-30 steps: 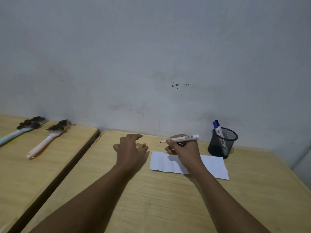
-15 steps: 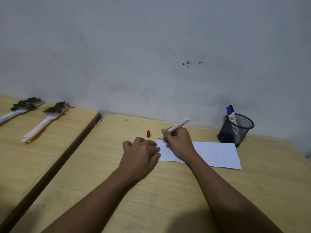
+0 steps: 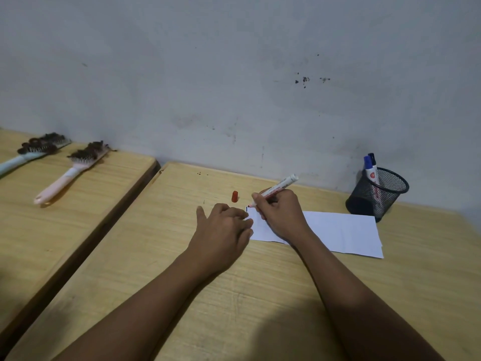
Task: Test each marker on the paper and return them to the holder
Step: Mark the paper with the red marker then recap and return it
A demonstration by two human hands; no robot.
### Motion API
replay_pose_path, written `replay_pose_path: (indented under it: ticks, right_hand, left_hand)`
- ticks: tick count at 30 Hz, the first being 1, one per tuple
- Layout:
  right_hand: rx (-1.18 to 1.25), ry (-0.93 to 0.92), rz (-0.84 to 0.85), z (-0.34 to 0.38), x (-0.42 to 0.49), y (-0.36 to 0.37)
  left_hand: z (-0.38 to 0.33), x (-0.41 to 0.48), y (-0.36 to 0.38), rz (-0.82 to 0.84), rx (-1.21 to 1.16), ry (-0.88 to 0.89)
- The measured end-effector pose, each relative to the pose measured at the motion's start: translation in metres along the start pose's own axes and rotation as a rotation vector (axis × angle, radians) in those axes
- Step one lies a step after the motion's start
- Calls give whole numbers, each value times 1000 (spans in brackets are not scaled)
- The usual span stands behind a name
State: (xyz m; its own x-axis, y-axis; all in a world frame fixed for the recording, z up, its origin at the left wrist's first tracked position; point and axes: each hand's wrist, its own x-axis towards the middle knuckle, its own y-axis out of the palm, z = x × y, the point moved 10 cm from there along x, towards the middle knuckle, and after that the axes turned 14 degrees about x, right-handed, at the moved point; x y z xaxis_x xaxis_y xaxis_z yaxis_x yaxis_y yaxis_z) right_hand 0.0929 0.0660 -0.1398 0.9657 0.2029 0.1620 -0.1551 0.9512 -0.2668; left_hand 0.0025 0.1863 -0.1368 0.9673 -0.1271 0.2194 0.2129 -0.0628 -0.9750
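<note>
My right hand [image 3: 282, 217] grips a white marker [image 3: 279, 187] with red print, uncapped, its red tip touching the top left corner of a white paper [image 3: 338, 231]. A short dark mark sits at that corner. My left hand [image 3: 223, 230] rests on the table with curled fingers pressing the paper's left edge. The marker's red cap [image 3: 234, 196] stands on the table just beyond my left hand. A black mesh holder [image 3: 377, 194] at the back right holds two markers [image 3: 371, 169], one with a blue cap, one with a black cap.
The paper lies on a wooden table [image 3: 234, 295] against a grey wall. A second wooden table [image 3: 52, 217] stands to the left across a narrow gap, with a pink hairbrush [image 3: 73, 173] and a light blue hairbrush [image 3: 31, 152] on it.
The red cap left my left hand and now stands on the table. My left hand moved onto the paper's edge. My right hand tilted the marker down until its tip met the paper.
</note>
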Motion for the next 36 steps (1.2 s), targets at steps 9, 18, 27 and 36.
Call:
replay_pose_path:
  ticks: [9, 18, 27, 36]
  right_hand:
    - [-5, 29, 54, -2, -1, 4]
    - [464, 62, -88, 21, 2, -27]
    - [458, -24, -152, 62, -17, -65]
    - [512, -63, -245, 105, -38, -104]
  left_hand:
    - [0, 1, 0, -11, 12, 0]
    - [45, 19, -23, -198, -241, -345]
    - [50, 57, -27, -57, -208, -336]
    - [-30, 56, -107, -209, -905, -78]
